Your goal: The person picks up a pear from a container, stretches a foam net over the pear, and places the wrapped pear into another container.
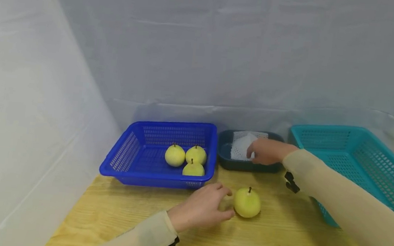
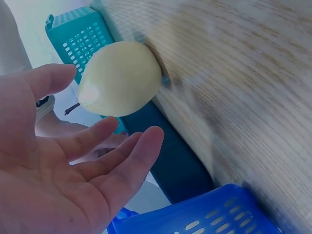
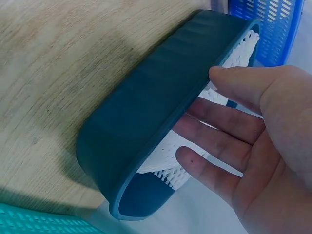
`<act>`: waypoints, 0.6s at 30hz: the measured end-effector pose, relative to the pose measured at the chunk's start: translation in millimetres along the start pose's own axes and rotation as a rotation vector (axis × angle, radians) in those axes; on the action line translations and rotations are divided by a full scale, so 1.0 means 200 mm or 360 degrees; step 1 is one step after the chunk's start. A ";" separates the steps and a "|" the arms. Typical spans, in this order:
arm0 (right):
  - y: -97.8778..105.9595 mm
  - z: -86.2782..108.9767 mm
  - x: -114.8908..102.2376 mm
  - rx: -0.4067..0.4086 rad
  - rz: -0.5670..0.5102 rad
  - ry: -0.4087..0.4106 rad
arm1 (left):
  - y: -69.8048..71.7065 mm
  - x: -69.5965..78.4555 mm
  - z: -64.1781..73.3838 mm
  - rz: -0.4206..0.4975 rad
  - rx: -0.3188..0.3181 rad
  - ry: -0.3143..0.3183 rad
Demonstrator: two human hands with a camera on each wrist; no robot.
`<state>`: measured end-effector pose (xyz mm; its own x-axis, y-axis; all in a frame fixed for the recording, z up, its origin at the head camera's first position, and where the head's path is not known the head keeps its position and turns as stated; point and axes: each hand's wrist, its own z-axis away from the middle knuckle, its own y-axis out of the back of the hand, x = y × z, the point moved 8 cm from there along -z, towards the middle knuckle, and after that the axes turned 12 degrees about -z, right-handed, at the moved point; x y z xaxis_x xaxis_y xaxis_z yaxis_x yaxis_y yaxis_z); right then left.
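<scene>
A yellow-green pear (image 1: 247,203) with a dark stem stands on the wooden table. My left hand (image 1: 202,207) is just left of it, fingers spread and slightly bent, with nothing in the palm; its thumb tip is close to the pear's side. My right hand (image 1: 269,151) reaches into a dark green oblong box (image 1: 250,167) that holds white foam net sleeves (image 1: 240,148). In the right wrist view its fingers (image 3: 214,127) extend over the rim among the sleeves, the thumb apart from them at the near rim. Some fingertips are hidden inside the box.
On the left stands a blue basket (image 1: 154,182) with three pears (image 1: 174,155) at its right end. A teal basket (image 1: 298,135) stands right of the dark green box, partly behind my right forearm. White sheeting (image 1: 204,51) hangs behind and along the left side.
</scene>
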<state>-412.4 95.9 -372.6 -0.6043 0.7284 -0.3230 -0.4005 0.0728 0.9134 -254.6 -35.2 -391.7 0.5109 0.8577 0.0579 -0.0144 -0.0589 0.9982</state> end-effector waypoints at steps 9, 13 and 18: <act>-0.01 0.00 0.00 0.0022 0.0010 -0.0053 | -0.01 0.00 0.00 -0.0009 0.0006 -0.0006; 0.00 -0.01 0.00 0.0054 -0.0002 -0.0044 | -0.02 -0.01 0.01 -0.0024 -0.0008 0.0002; 0.02 -0.01 0.01 0.0070 -0.0033 -0.0015 | -0.02 -0.01 0.01 -0.0028 -0.0030 0.0007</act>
<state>-416.1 96.2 -370.7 -0.5895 0.7327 -0.3400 -0.3820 0.1180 0.9166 -254.1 -38.5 -395.8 0.5073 0.8608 0.0405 -0.0215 -0.0343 0.9992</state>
